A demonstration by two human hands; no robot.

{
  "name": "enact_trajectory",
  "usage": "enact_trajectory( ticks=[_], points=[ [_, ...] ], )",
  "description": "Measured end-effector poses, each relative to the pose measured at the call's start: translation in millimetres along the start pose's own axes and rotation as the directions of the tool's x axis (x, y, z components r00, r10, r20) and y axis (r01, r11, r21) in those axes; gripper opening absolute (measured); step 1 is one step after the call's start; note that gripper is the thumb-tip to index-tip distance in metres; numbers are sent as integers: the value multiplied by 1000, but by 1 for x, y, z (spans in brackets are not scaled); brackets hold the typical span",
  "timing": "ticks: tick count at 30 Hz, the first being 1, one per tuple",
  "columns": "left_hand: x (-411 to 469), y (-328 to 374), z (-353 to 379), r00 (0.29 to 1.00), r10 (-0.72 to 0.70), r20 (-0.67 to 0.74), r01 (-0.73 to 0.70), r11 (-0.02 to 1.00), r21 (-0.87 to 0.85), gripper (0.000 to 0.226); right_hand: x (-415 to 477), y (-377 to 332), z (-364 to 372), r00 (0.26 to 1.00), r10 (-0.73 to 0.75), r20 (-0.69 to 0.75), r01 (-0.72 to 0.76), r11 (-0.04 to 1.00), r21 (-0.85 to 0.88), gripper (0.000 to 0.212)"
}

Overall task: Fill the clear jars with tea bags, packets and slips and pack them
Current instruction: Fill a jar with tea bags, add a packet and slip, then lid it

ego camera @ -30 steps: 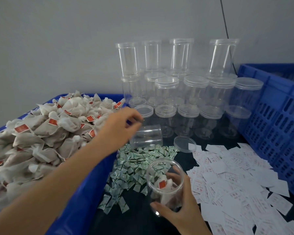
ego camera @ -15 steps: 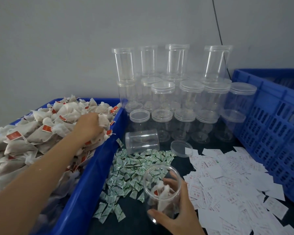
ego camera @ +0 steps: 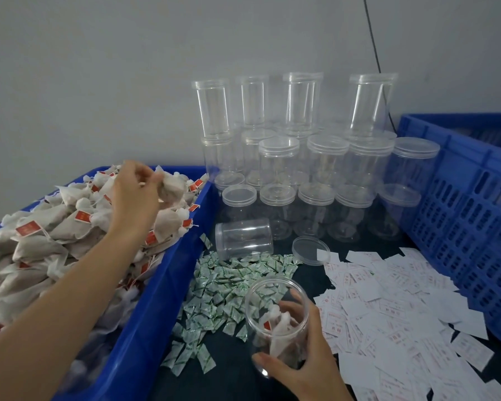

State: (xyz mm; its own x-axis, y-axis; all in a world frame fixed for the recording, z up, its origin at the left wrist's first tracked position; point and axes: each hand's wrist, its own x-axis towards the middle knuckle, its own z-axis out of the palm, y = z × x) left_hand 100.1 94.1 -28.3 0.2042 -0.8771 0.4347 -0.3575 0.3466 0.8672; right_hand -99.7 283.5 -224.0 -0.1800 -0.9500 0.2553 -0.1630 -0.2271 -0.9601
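Note:
My right hand [ego camera: 307, 363] grips an open clear jar [ego camera: 275, 319] standing on the dark table near me; a few tea bags lie inside it. My left hand [ego camera: 136, 195] reaches over the heap of tea bags [ego camera: 55, 230] in the blue bin [ego camera: 145, 328] at the left and pinches one tea bag [ego camera: 171, 189] lifted off the pile. Green-and-white packets [ego camera: 223, 287] are scattered between bin and jar. White paper slips [ego camera: 388, 308] cover the table to the right.
Stacked empty clear jars with lids [ego camera: 298, 157] stand against the wall at the back. One jar [ego camera: 243, 238] lies on its side beside a loose lid [ego camera: 310, 250]. A blue slotted crate [ego camera: 469, 215] fills the right side. A black cable [ego camera: 373, 44] hangs down the wall.
My left hand left the lying jar, went into the tea-bag heap, and now lifts one bag from the back of the pile. The right hand keeps hold of the jar.

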Motion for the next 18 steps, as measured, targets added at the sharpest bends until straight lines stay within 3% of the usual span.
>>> enact_trajectory(
  ticks=[2, 4, 6, 8, 9, 11, 13, 15, 18],
  points=[
    [-21, 14, 3, 990, 11, 139, 4, 994, -113, 11, 0, -1, 0, 1000, -6, -3, 6, 1000, -4, 105],
    [-51, 25, 8, 931, 39, 363, 46, 974, -224, 13, 0, -1, 0, 1000, -8, -7, 8, 1000, 1, 104],
    [-86, 29, 14, 797, 82, 598, 48, 979, -199, 12, 0, -2, 0, 1000, -17, -11, 18, 1000, 2, 102],
    [-116, 28, 20, 652, 118, 749, -78, 993, -89, 13, 0, -3, 0, 1000, -22, -9, 22, 1000, 3, 100],
    [-125, 26, 22, 616, 148, 773, -174, 983, -49, 15, 0, -2, 0, 1000, -27, -11, 27, 1000, -1, 101],
    [-129, 23, 25, 634, 239, 735, -343, 939, -9, 17, 0, -2, 0, 999, -33, -22, 33, 999, -20, 103],
    [-114, 19, 24, 719, 337, 608, -455, 889, 46, 15, -1, -1, 0, 999, -38, -27, 37, 999, -39, 105],
    [-87, 9, 21, 794, 414, 446, -544, 811, 215, 19, -1, 1, 0, 999, -45, -21, 44, 998, -43, 106],
    [-43, -20, 13, 847, 299, 440, -523, 620, 585, 42, 1, 2, 0, 999, -50, -19, 49, 997, -54, 107]
  ],
)
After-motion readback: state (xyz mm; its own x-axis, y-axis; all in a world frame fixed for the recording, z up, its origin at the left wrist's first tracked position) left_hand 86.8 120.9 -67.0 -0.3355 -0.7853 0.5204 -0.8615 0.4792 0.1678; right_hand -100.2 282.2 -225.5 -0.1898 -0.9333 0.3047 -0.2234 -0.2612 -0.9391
